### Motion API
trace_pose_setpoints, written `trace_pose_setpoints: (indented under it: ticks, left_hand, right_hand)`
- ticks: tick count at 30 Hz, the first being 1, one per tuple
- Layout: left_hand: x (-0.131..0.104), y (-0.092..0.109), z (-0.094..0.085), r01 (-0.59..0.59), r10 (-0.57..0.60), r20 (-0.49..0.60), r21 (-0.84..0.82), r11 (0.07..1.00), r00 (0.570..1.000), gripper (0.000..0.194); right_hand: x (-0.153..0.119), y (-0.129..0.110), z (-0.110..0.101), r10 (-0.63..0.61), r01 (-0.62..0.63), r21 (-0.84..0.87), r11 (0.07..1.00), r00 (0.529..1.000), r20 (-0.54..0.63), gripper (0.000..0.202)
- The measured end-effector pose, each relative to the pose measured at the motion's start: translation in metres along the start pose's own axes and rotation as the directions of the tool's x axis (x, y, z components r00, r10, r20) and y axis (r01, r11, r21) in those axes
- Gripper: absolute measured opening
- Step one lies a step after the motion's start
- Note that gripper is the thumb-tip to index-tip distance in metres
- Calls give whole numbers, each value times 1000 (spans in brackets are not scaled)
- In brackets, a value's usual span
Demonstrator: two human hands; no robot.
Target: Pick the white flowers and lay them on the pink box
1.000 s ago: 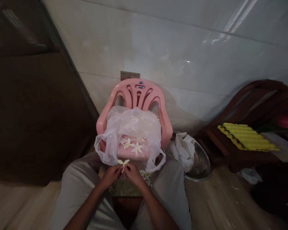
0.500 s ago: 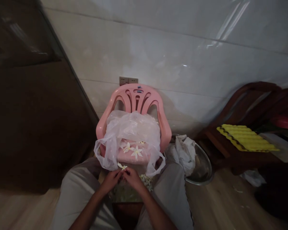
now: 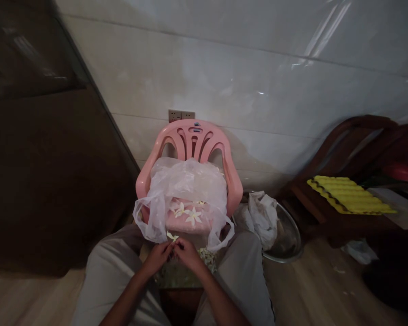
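A pale flower [image 3: 172,236] with narrow petals stands up from between my fingertips. My left hand [image 3: 158,257] is closed in a pinch at its base. My right hand [image 3: 187,254] pinches the same spot, and the two hands touch. Just beyond them, white flowers [image 3: 193,216] with yellow centres lie on the seat of a pink plastic chair [image 3: 235,189], at the mouth of a translucent plastic bag [image 3: 190,176]. Below and right of my hands, a heap of small pale pieces [image 3: 207,258] sits on a greenish surface between my knees.
To the right, a metal basin [image 3: 289,237] holds a white plastic bag [image 3: 263,217]. Farther right, a yellow egg tray [image 3: 348,195] rests on a dark wooden seat [image 3: 308,199]. A large dark panel [image 3: 47,181] stands at the left. Behind the chair is a tiled wall [image 3: 258,81] with sockets [image 3: 181,116].
The flower in my fingers has turned slightly and shifted a little left. Both hands stay pinched together in nearly the same place.
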State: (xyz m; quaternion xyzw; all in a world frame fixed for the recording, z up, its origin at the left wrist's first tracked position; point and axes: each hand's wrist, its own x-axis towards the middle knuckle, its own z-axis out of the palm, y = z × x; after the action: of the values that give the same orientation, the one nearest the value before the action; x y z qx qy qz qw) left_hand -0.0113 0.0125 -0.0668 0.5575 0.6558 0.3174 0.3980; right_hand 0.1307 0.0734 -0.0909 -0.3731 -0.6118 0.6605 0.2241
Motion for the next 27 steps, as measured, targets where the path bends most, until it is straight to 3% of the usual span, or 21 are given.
trace_pose_setpoints:
  ticks: [10, 17, 27]
  left_hand:
    - [-2, -2, 0, -1, 2, -22, 31, 1000, 1000, 50]
    - [3, -9, 7, 22, -24, 57, 31, 999, 998, 49]
    - [2, 1, 4, -28, 28, 22, -18, 999, 999, 46]
  right_hand:
    - [-7, -11, -10, 55, -64, -192, 979, 997, -52, 19]
    - [0, 6, -11, 15, -21, -136, 990, 999, -44, 16]
    - [-5, -6, -13, 15, -19, -81, 997, 998, -54, 14]
